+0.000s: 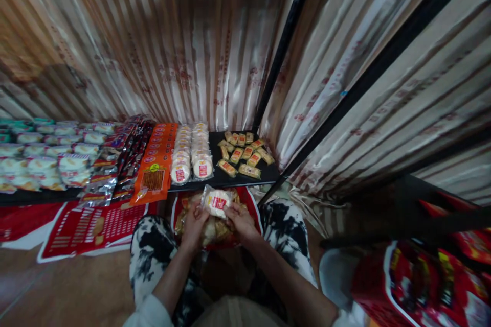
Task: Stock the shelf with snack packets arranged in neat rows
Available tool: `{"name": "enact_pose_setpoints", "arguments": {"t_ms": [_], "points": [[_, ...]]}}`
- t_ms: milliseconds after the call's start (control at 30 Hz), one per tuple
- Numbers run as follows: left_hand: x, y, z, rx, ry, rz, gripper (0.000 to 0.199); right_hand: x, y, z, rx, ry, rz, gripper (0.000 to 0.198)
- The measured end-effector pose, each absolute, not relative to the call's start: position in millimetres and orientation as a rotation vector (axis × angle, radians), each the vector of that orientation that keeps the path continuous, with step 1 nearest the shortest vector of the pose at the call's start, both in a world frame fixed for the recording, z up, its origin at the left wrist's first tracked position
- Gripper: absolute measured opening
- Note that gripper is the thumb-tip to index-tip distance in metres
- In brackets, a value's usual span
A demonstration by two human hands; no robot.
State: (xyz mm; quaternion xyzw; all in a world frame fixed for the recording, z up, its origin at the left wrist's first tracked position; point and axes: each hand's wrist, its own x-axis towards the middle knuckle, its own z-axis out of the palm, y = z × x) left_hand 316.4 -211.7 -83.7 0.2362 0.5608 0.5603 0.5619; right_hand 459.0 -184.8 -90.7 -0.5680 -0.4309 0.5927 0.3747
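At lower centre of frame: red container [252,208] with gold-wrapped packets [213,231]. At lower right: second red container [370,275] with red packets [402,277]. Held over first, just below middle of frame: wrapped white cracker [217,201], pinched at either end by fingers of left hand [195,223] and right hand [241,218]. Lengthwise roughly side to side, dipping slightly toward right, printed label toward camera. Partly hidden behind hands, hard to count: gold-wrapped packets. Cut off by frame edge: second red container.
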Motion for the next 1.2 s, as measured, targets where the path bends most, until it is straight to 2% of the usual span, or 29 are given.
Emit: {"name": "enact_pose_setpoints", "arguments": {"t_ms": [133, 267, 333, 400, 500, 633, 867, 1067, 1200], "points": [[320, -214, -77, 0.537, 1.282, 1.338, 0.054, 438, -192, -92, -1.366, -0.885, 1.710, 0.029], [307, -212, -71, 0.529, 1.324, 1.407, 0.048, 422, -193, -94, -1.366, -0.965, 1.741, 0.029], [294, -210, -67, 0.563, 1.331, 1.396, 0.045, 420, -190, -90, -1.435, -1.110, 1.619, 0.035], [279, -208, -62, 0.636, 1.319, 1.350, 0.046, 419, -185, -82, -1.480, -1.341, 1.344, 0.042], [259, -203, -55, 0.795, 1.322, 1.255, 0.052, 417, -175, -67, -1.414, -1.698, 1.007, 0.040], [239, -189, -50, 0.958, 1.390, 1.209, 0.060, 401, -159, -58, -1.370, -1.848, 1.091, 0.030], [230, -170, -51, 1.415, 1.976, 1.285, 0.064, 356, -125, -57, -1.517, -1.808, 1.055, 0.024], [228, -159, -62, 1.617, 2.086, 1.136, 0.044, 335, -108, -55, -1.617, -1.868, 0.949, 0.020], [225, -151, -68, 1.710, 2.124, 1.042, 0.038, 334, -102, -54, -1.600, -1.890, 0.991, 0.019]]}}
